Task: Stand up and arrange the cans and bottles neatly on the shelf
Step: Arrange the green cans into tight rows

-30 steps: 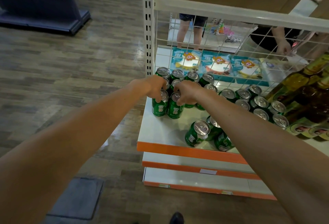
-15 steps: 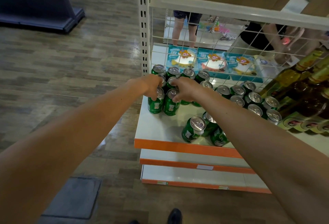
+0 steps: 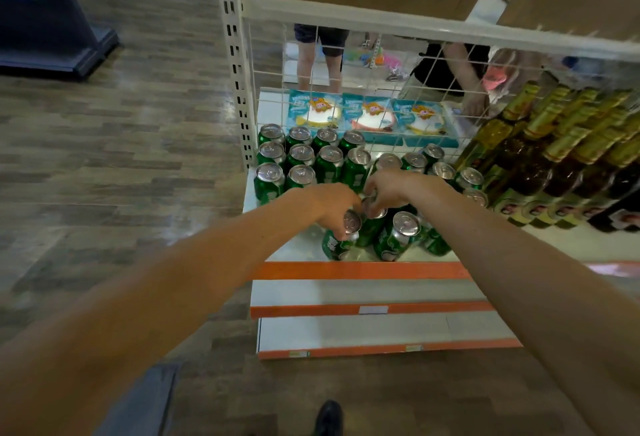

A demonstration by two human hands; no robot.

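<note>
Several green cans (image 3: 300,155) stand upright in neat rows at the back left of the white shelf (image 3: 301,248). Near the shelf's front edge lies a loose cluster of tilted green cans (image 3: 394,235). My left hand (image 3: 329,205) grips the top of one tilted can (image 3: 341,238) in that cluster. My right hand (image 3: 389,190) pinches the top of the can beside it (image 3: 372,224). More upright cans (image 3: 443,171) stand behind my right hand. Dark bottles with gold foil necks (image 3: 554,158) lean in a row at the right.
A white wire grid (image 3: 381,89) backs the shelf, with blue snack packs (image 3: 370,117) behind it. People stand beyond the grid. Two lower orange-edged shelves (image 3: 363,309) jut out below. A dark shelving unit (image 3: 45,20) stands on the wood floor at the far left.
Both hands let go of the two upright cans at the left rows and moved right and nearer, onto the tilted cans at the shelf's front. The camera shifted left.
</note>
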